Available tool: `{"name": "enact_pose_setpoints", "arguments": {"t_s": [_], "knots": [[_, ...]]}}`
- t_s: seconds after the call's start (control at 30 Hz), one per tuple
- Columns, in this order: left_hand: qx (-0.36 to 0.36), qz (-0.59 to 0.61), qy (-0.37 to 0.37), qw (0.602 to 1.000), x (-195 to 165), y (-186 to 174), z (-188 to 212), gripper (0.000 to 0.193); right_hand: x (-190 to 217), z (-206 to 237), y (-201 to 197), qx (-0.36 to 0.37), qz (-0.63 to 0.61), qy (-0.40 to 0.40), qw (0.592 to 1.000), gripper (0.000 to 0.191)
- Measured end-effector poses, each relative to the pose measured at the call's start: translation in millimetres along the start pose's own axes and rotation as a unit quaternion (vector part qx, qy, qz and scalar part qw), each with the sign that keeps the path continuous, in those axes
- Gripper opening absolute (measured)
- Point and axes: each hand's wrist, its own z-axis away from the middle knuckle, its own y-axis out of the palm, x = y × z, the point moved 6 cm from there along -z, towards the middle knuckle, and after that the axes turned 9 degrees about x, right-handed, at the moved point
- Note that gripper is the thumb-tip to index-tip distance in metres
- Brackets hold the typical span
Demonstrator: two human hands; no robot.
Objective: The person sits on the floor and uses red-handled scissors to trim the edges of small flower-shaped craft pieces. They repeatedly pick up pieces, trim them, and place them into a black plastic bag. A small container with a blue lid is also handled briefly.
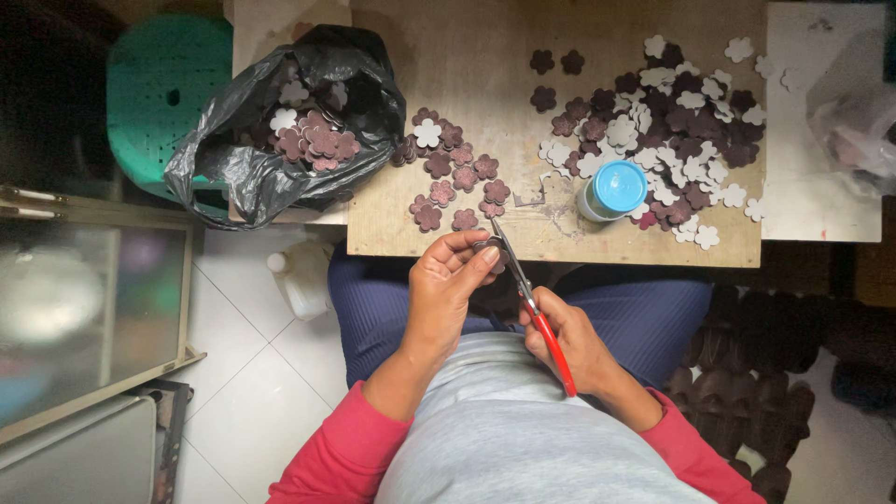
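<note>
Here, from the left, I see a green plastic stool [163, 93] with small holes in its seat, and beside it a crumpled, glossy black plastic bag [280, 121] lying open on the tabletop [485, 56], with maroon and white flower-shaped cutouts inside. A loose cluster of maroon flower pieces [453, 177] lies on the bare wooden board next to the bag. Below its near edge, my left hand [448, 285] pinches a small dark flower piece [490, 248] between thumb and fingers. My right hand [569, 341] is closed around the red handles of the scissors [527, 294]. Their long axis runs diagonally, the blades pointing up and to the left, toward the pinched piece. Further right stands a white bottle with a round blue cap [614, 189], at the edge of a big heap of maroon and white flowers [667, 131].
</note>
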Motion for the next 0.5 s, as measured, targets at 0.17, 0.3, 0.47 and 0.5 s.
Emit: {"name": "enact_pose_setpoints", "arguments": {"t_s": [0.17,0.3,0.47,0.5], "knots": [[0.005,-0.002,0.006,1.0,-1.1,-2.1,-2.0,0.027,-3.4,-1.5,-2.7,-0.01,0.017,0.034,0.999,0.025],[0.018,0.006,0.019,1.0,-2.1,-3.1,-5.1,0.026,1.5,-2.8,-5.4,-0.016,0.045,0.011,0.999,0.028],[0.024,0.003,0.018,1.0,-2.8,-6.6,-7.1,0.026,2.3,-3.7,-7.5,0.003,0.029,-0.001,1.0,0.031],[0.026,0.003,0.016,1.0,-2.7,-7.2,-7.3,0.026,1.7,-3.8,-8.1,0.004,0.035,0.002,0.999,0.031]]}}
